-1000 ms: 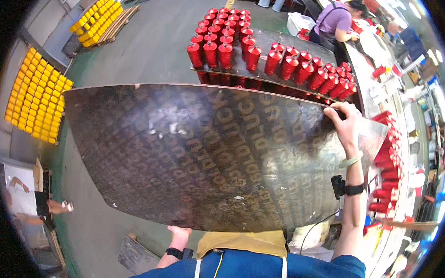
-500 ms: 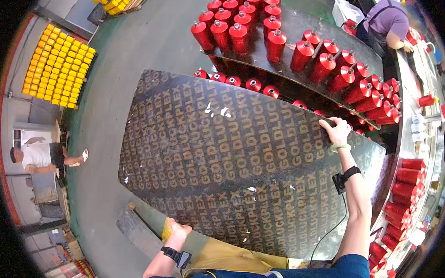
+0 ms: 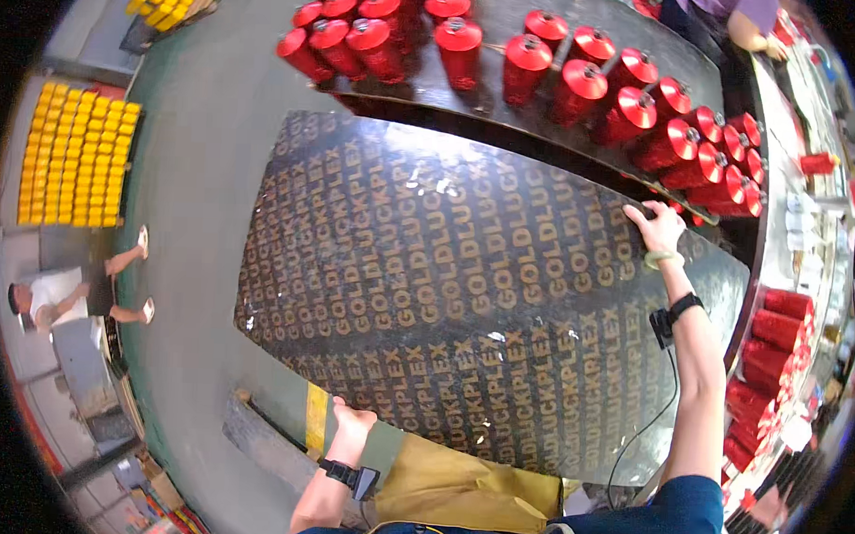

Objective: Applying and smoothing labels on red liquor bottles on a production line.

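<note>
A large dark plywood board point(image 3: 418, 276), covered with rows of faded printed lettering, spans the middle of the view between my hands. My left hand point(image 3: 354, 420) grips its near edge at the left; the fingertips are hidden by the board. On the far edge, toward the right, my right hand point(image 3: 660, 228) has its fingers curled over the rim, with the thumb spread along the edge. Just beyond the board, red thread cones point(image 3: 580, 89) stand upright on another dark board point(image 3: 494, 114). White specks dot the held board's surface.
Yellow cones point(image 3: 78, 156) are stacked at the left, near a walking person point(image 3: 64, 297). To the right, more red cones point(image 3: 773, 340) lie beside a long machine. Another person point(image 3: 751, 29) works at the far right. A grey plank point(image 3: 271, 440) lies near my left arm.
The held board has shifted toward the standing red cones, and the lower row of cones behind it is now mostly covered. Both hands keep their grip. The person at left has stepped along.
</note>
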### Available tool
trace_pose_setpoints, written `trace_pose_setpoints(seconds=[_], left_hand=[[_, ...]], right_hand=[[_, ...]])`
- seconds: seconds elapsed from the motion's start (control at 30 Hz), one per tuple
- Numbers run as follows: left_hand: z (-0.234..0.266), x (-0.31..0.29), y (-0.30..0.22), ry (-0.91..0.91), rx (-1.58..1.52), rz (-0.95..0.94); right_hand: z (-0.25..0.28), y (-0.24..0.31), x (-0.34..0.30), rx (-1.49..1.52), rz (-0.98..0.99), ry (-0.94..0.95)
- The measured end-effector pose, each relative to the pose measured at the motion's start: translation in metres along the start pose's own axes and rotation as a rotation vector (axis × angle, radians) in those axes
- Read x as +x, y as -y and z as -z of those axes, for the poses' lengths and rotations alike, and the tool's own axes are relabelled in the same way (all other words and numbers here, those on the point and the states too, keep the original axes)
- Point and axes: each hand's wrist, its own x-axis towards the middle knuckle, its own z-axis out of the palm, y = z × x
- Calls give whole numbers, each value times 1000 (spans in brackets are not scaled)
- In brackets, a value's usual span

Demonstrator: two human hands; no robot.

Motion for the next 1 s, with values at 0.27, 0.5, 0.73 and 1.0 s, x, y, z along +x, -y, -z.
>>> trace_pose_setpoints(seconds=[0.27, 0.5, 0.73, 1.0], left_hand=[[12, 2, 6, -7, 90, 2], [58, 48, -20, -143, 227, -44], [43, 35, -11, -212, 157, -78], [24, -6, 2, -58, 111, -52]], right_hand=[[-15, -3, -2, -23, 42, 0], [-22, -5, 1, 5, 6, 82], [-28, 1, 3, 49, -46, 72], [-32, -5, 5, 43, 28, 53]])
